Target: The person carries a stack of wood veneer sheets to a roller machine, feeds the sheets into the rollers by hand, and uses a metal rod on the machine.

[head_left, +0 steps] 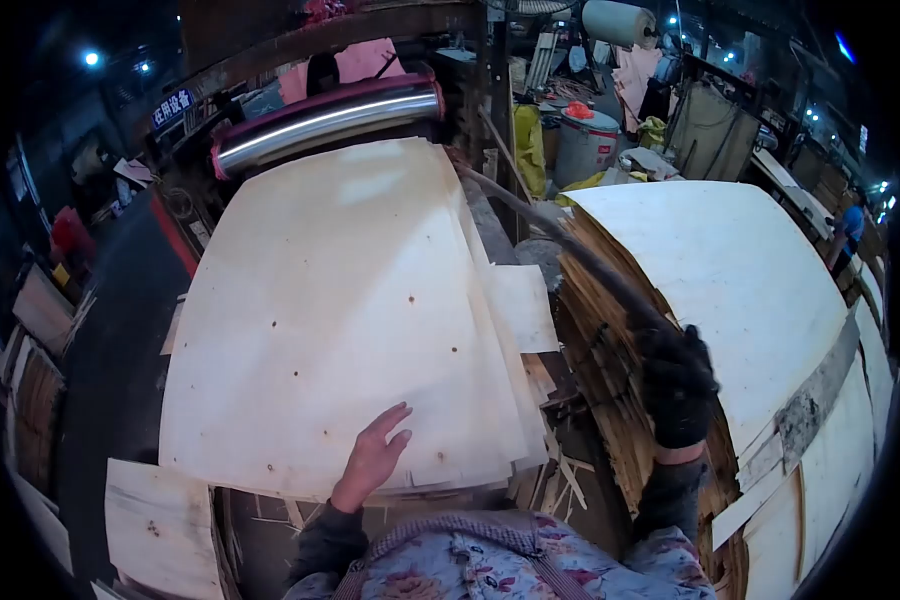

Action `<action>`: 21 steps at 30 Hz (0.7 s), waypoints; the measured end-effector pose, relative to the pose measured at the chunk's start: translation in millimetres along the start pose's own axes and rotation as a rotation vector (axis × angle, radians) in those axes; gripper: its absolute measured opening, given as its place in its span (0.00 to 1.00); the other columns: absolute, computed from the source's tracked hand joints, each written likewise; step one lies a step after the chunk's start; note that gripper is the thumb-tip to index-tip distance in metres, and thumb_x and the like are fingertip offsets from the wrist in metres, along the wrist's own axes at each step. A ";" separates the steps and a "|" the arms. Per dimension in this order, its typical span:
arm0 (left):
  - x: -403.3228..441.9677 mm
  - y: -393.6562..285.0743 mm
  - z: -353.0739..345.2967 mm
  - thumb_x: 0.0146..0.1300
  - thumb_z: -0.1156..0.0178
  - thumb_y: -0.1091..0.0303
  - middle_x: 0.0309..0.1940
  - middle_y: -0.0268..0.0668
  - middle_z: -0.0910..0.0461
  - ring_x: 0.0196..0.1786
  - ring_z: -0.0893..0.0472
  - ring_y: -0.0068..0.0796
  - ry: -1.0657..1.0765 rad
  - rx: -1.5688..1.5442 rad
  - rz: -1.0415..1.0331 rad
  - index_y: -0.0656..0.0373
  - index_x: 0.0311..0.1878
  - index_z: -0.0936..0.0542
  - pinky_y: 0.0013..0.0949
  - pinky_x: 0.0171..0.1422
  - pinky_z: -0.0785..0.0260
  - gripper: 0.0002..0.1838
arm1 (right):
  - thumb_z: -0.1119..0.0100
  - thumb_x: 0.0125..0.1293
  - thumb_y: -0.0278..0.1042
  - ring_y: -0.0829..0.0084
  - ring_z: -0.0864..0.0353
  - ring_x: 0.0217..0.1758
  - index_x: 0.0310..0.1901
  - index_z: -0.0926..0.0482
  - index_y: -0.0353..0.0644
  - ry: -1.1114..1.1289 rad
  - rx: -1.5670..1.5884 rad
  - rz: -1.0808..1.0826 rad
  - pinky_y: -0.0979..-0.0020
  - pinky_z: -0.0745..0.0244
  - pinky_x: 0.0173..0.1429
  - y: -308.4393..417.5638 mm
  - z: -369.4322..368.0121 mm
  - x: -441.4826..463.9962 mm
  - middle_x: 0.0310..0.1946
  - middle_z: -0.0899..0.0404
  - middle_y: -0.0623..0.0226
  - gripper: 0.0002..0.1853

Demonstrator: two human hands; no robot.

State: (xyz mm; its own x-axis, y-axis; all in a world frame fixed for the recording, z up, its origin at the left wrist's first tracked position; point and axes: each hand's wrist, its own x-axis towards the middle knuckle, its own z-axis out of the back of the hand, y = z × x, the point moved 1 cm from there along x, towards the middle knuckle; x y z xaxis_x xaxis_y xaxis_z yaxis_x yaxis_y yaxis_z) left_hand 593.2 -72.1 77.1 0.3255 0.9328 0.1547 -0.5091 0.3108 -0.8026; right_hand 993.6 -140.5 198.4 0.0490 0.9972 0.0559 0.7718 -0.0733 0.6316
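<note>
My left hand (pixel 373 455) is bare, its fingers apart, and holds nothing. It hovers over or rests on the near edge of a stack of wood veneer sheets (pixel 320 270); I cannot tell whether it touches. In a black glove, my right hand (pixel 678 385) is wrapped round one end of a long wooden stick (pixel 570 245). The stick slants away to the upper left, its far end near the back right corner of the veneer stack. Small dark knots dot the top sheet, and several sheets fan out along its right side.
A shiny metal roller (pixel 330 125) with red ends lies behind the stack. To the right stands a second tall veneer pile (pixel 730 270). A grey drum (pixel 587 140) and yellow sacks (pixel 528 150) are farther back. Another person (pixel 850 228) in blue is at the far right.
</note>
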 end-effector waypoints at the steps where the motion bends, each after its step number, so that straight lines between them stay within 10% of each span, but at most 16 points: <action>1: -2.2 -0.8 -2.1 0.63 0.42 0.70 0.60 0.44 0.27 0.63 0.28 0.44 0.001 -0.013 0.000 0.56 0.59 0.26 0.37 0.67 0.36 0.20 | 0.54 0.70 0.46 0.80 0.28 0.24 0.61 0.33 0.34 0.032 -0.282 0.056 0.77 0.30 0.27 -16.1 -14.9 0.0 0.37 0.23 0.65 0.25; 7: 1.5 -28.9 12.5 0.70 0.48 0.65 0.60 0.45 0.27 0.60 0.25 0.35 0.175 -0.708 0.099 0.65 0.67 0.36 0.35 0.63 0.32 0.25 | 0.45 0.66 0.41 0.56 0.20 0.44 0.68 0.45 0.35 0.340 -0.132 -0.297 0.59 0.21 0.45 -116.2 -86.3 6.0 0.49 0.26 0.52 0.34; 13: 15.4 -51.4 9.5 0.74 0.58 0.51 0.57 0.50 0.27 0.59 0.26 0.35 0.349 -1.203 0.248 0.65 0.71 0.46 0.36 0.65 0.34 0.32 | 0.48 0.71 0.41 0.67 0.23 0.55 0.66 0.39 0.36 0.363 -0.360 -0.460 0.64 0.21 0.50 -182.9 -61.9 17.4 0.52 0.24 0.59 0.27; 21: 48.6 -68.3 -15.3 0.64 0.43 0.64 0.54 0.41 0.27 0.56 0.25 0.36 0.259 -1.250 0.426 0.66 0.70 0.45 0.36 0.59 0.32 0.35 | 0.53 0.73 0.40 0.69 0.17 0.35 0.59 0.29 0.35 0.760 -0.425 -0.733 0.69 0.20 0.43 -172.6 18.6 105.4 0.43 0.19 0.58 0.20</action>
State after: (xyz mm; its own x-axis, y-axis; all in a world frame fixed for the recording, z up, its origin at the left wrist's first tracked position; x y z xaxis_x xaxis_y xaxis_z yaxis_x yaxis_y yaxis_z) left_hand 656.0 -50.8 130.7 0.5356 0.8102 -0.2380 0.4101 -0.4959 -0.7654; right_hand 877.3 -22.5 80.9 -0.8345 0.5463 -0.0718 0.1717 0.3816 0.9082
